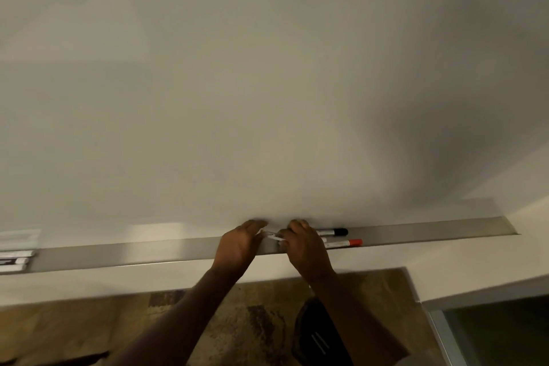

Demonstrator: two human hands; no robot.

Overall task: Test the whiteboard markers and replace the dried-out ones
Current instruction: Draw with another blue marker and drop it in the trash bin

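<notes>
Both hands are meeting over the metal tray that runs along the bottom edge of the whiteboard. Between them a white marker is lying with its long axis roughly along the tray, from 9 o'clock to 3 o'clock, tilted slightly down toward the right hand. The right hand is curling its fingers around that end of the marker, while the left hand is sitting at 9 o'clock of it, its fingers bent toward the other end; motion blur is hiding whether they are actually gripping it. Judging by this pose, the person is probably pulling a cap off or pressing one on.

Two more markers are resting in the tray just at 3 o'clock of the right hand, partly under it: a black-capped marker nearer the board and a red-capped marker nearer the tray's front lip, caps pointing to 3 o'clock. The right hand is the nearer one to both. Far off at 9 o'clock, some white items are lying at the tray's left end, too blurred to identify.
</notes>
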